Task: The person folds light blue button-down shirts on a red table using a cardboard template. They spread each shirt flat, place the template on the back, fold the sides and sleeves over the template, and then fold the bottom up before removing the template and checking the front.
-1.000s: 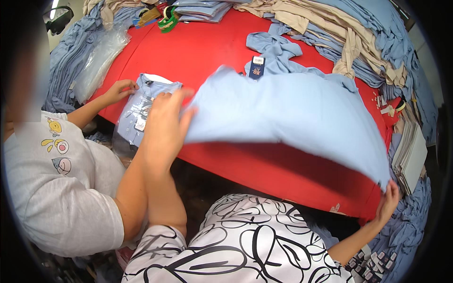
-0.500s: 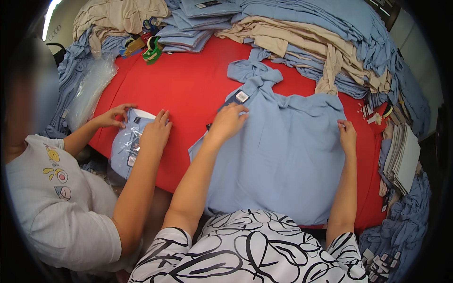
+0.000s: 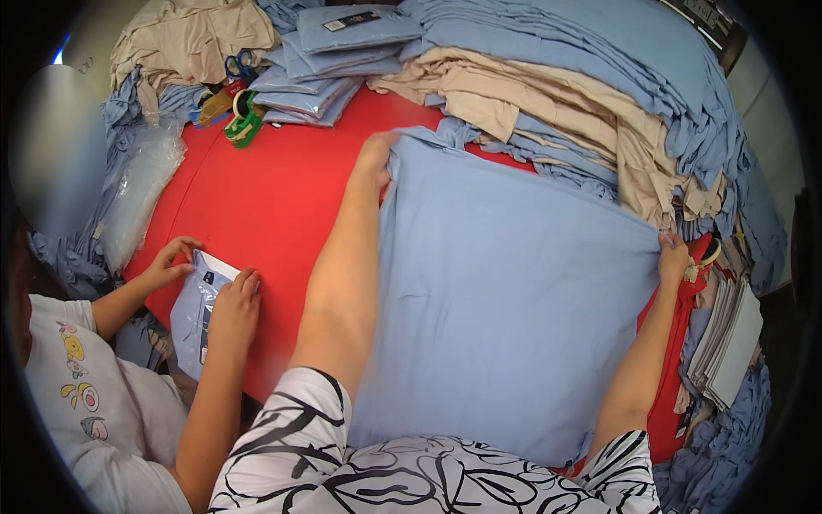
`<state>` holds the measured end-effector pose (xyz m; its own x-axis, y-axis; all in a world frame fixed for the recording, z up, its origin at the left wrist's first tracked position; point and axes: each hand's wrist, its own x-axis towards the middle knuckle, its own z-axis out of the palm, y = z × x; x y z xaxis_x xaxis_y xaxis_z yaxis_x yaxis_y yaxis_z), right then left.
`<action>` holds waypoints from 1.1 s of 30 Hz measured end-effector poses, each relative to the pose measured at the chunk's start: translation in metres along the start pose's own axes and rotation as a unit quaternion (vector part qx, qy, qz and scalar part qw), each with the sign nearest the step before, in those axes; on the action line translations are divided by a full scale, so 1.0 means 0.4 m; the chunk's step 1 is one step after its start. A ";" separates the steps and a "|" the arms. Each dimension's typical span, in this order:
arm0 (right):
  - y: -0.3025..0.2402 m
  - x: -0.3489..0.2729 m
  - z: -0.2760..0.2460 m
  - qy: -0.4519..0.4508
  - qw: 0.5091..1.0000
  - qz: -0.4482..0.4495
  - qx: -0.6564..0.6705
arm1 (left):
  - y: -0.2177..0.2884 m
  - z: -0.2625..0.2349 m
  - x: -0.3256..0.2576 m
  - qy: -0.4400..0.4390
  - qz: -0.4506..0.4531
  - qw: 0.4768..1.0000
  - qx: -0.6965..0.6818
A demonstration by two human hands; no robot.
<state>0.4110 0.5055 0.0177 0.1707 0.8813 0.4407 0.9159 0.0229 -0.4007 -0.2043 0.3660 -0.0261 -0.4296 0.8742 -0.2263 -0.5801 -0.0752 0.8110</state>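
Light blue garment (image 3: 514,300) lies flat, spread on the red bench (image 3: 274,197). Left hand (image 3: 374,163) pinches its far-left corner; right hand (image 3: 673,257) apparently pinches the right edge. Folding not begun.

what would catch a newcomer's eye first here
The bright red table stands out first, with a big light blue shirt spread flat across its right half. The left hand and right hand pin its far corners. Behind rise heaps of blue and beige garments, and at left another person's hands press a bagged shirt.
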 end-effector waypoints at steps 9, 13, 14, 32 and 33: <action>-0.093 -0.138 0.113 -0.017 0.989 -0.147 -0.017 | 0.061 -0.035 -0.049 0.041 0.096 0.818 0.566; -0.071 -0.088 0.191 0.005 0.998 -0.068 0.014 | 0.043 0.064 -0.045 -0.202 0.070 0.588 0.780; -0.099 -0.077 0.201 -0.034 0.998 -0.037 0.023 | 0.064 0.062 -0.039 -0.243 0.047 0.540 0.804; -0.522 -0.387 0.116 -0.228 0.884 -0.199 0.356 | -0.017 -0.069 -0.232 0.049 0.112 0.884 0.451; -0.568 -0.435 0.115 -0.301 0.849 -0.216 0.376 | -0.034 -0.066 -0.237 0.040 0.089 0.936 0.338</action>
<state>0.1566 0.3686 -0.0051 -0.5471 0.7898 0.2773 0.3157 0.5014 -0.8056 -0.1737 0.2714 -0.0300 -0.5435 0.8361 -0.0736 0.0647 0.1291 0.9895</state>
